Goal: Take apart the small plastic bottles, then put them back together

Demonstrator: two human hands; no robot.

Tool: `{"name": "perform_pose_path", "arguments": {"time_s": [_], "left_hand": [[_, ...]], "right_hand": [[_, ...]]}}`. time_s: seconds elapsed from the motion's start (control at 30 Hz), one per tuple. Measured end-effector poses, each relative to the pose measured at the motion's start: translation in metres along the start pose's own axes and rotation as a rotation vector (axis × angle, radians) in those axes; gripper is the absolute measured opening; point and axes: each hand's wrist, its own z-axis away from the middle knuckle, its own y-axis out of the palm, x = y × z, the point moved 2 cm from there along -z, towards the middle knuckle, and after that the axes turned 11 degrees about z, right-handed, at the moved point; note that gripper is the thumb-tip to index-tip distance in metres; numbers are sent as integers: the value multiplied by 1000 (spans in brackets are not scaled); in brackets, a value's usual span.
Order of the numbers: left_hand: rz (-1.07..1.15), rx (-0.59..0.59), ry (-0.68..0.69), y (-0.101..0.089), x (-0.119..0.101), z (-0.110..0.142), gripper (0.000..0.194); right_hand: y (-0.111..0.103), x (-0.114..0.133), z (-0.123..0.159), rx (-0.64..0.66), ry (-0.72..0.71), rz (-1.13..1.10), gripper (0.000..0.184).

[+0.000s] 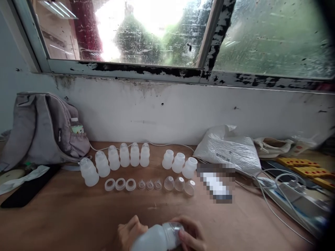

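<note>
A frosted white baby bottle (153, 240) lies tilted on its side between my hands at the bottom of the view, its clear cap (171, 234) pointing right. My left hand (131, 233) is closed around the bottle's body, partly cut off by the lower edge. Fingers of my right hand (193, 233) grip the cap end. Beyond them stand open bottle bodies (179, 163). In front of those is a row of white collar rings (120, 184), clear nipples (149, 184) and dome caps (179, 184). Several capped bottles (124, 155) stand behind, to the left.
A grey backpack (42, 129) leans at the left by a dark flat item (31, 186). To the right are a silvery plastic package (227, 148), a pixelated object (217, 184), a power strip (290, 205) with loose white cables and yellow pieces (306, 167). A wall with a window stands behind.
</note>
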Motion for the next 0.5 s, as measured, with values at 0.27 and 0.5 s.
{"name": "perform_pose_path", "arguments": {"time_s": [0.27,0.5], "left_hand": [[228,131,-200,-43,-1,-9,28],[115,39,-313,-82,3,-15,23]], "right_hand": [[-28,9,9,-247,-30,-108,46],[-55,56,18,-344,-309,477,35]]}}
